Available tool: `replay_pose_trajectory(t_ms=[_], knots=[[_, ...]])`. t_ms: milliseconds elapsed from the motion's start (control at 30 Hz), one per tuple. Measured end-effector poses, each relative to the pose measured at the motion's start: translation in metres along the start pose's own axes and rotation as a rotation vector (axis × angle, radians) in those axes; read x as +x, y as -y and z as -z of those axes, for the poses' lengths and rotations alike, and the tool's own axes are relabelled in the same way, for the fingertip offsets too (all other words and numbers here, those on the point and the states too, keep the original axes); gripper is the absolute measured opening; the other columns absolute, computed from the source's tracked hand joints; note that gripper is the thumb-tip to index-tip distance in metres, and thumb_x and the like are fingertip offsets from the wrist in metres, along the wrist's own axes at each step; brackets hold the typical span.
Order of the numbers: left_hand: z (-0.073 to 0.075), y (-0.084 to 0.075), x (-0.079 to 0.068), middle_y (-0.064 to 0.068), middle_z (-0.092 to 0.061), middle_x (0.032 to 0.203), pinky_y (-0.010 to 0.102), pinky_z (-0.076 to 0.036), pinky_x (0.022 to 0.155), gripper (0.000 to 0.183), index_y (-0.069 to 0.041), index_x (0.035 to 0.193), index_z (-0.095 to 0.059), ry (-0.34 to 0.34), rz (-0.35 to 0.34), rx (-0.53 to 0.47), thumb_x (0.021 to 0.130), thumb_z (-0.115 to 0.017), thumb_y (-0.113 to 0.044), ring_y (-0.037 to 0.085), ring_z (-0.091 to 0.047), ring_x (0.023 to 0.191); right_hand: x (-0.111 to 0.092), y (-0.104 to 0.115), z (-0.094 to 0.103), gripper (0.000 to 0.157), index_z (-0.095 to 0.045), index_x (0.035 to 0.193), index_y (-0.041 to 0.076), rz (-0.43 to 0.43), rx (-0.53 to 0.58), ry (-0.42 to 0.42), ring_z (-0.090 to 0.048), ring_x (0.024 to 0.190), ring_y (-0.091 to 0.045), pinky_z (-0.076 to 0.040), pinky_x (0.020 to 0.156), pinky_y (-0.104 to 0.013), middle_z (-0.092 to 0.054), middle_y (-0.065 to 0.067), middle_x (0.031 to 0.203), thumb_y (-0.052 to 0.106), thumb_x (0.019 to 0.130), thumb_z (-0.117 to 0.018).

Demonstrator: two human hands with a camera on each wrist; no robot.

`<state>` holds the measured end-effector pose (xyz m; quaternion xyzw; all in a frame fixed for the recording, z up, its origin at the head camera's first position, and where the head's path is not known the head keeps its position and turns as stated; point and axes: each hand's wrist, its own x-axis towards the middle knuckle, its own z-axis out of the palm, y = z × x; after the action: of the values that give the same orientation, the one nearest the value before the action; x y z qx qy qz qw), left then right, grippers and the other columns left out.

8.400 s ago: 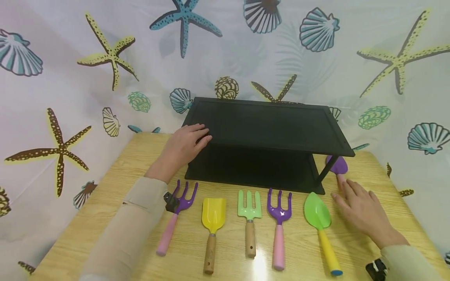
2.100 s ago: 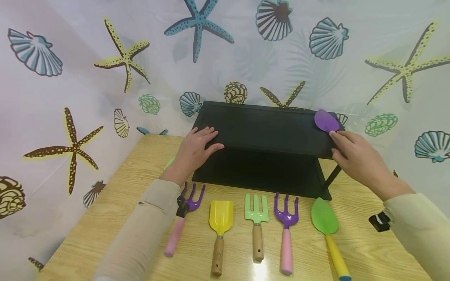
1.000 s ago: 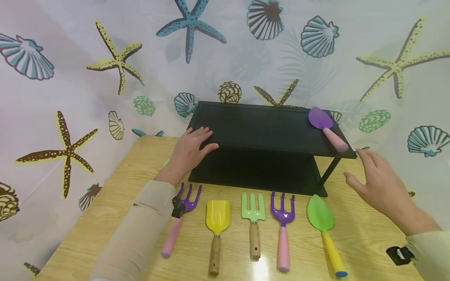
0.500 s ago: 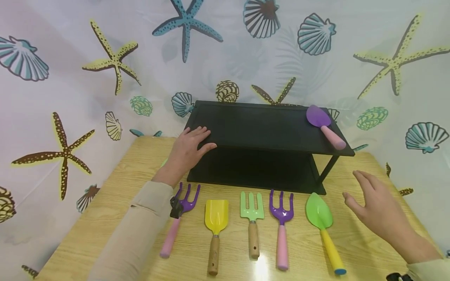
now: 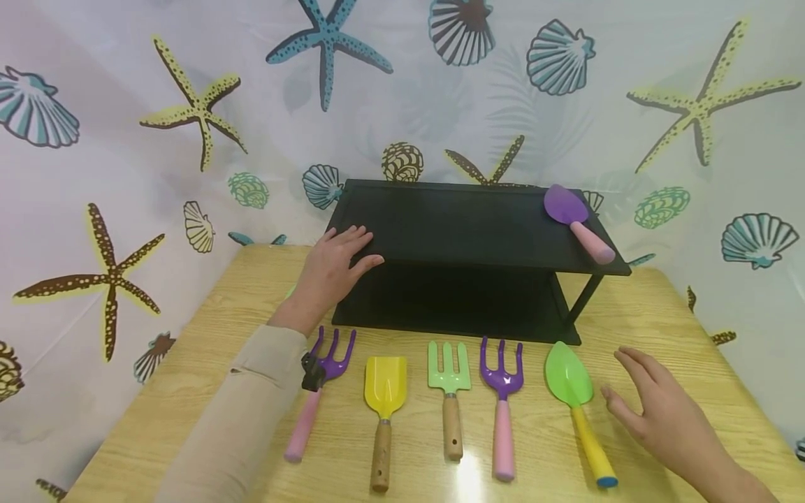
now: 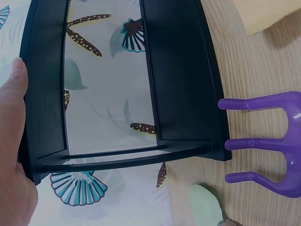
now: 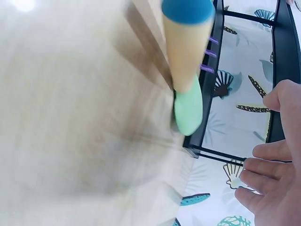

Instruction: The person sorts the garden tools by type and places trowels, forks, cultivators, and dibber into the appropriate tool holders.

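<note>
- I see the green garden trowel (image 5: 569, 377) lying on the wooden table (image 5: 214, 328), just in front of the black two-tier shelf's (image 5: 440, 223) right front corner.
- The right hand (image 5: 666, 412) hangs beside it, fingers loosely spread, holding nothing; the left hand (image 5: 327, 269) rests relaxed on the shelf's upper left end.
- I judge the trowel light, stiff and hard to damage; its smooth yellow handle (image 5: 592, 447) might roll or slip a little. I'd hold it mid-handle, where it looks thick enough for a full grasp.
- The shelf looks rigid but probably light enough to slide if knocked, so I'd hold it by a panel edge.
- I can't make out the pale green piece (image 5: 290, 290) behind the left forearm; the left wrist view shows only part of a blade.
- A black wrist mount (image 5: 312, 372) covers part of the left purple fork (image 5: 336, 367).
- In the right wrist view, the trowel's near end blurs; the right forearm is cut off in the head view.
</note>
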<state>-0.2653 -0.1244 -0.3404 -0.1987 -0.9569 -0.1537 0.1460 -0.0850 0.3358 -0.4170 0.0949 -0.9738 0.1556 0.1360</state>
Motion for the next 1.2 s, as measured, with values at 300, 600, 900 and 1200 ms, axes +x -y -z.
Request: replay_pose_trajectory(t_ms=[300, 600, 900, 1200], knots=[[0.0, 0.0, 0.0, 0.007, -0.047, 0.153, 0.045, -0.019, 0.126, 0.063, -0.013, 0.146, -0.05, 0.0, 0.002, 0.0, 0.095, -0.059, -0.048, 0.023, -0.038, 0.147, -0.02, 0.014, -0.019, 0.061, -0.051, 0.137, -0.005, -0.041, 0.057, 0.088, -0.049, 0.123, -0.044, -0.046, 0.09, -0.067, -0.049, -0.02, 0.139, 0.034, 0.093, -0.068], [0.0, 0.0, 0.001, 0.005, -0.047, 0.153, 0.042, -0.018, 0.127, 0.064, -0.015, 0.146, -0.05, 0.006, 0.013, 0.012, 0.095, -0.056, -0.053, 0.021, -0.038, 0.147, -0.028, 0.017, -0.033, 0.066, -0.051, 0.138, -0.004, -0.063, 0.072, 0.233, -0.05, 0.126, -0.045, -0.046, 0.097, -0.067, -0.048, -0.022, 0.143, 0.039, 0.092, -0.069], [0.0, 0.0, 0.0, 0.006, -0.047, 0.153, 0.042, -0.019, 0.126, 0.063, -0.015, 0.146, -0.05, -0.01, -0.003, 0.01, 0.096, -0.056, -0.052, 0.021, -0.039, 0.146, -0.039, 0.018, -0.045, 0.06, -0.061, 0.131, 0.005, 0.02, 0.03, 0.177, -0.059, 0.121, -0.031, -0.057, 0.092, -0.043, -0.055, -0.009, 0.137, 0.041, 0.086, -0.075], [-0.001, 0.0, 0.0, 0.006, -0.047, 0.153, 0.044, -0.02, 0.126, 0.064, -0.015, 0.146, -0.05, -0.009, 0.001, 0.014, 0.095, -0.057, -0.052, 0.022, -0.038, 0.147, -0.043, 0.022, -0.05, 0.072, -0.06, 0.133, 0.006, -0.009, 0.017, 0.239, -0.059, 0.117, -0.029, -0.057, 0.091, -0.052, -0.052, -0.011, 0.14, 0.047, 0.078, -0.079]])
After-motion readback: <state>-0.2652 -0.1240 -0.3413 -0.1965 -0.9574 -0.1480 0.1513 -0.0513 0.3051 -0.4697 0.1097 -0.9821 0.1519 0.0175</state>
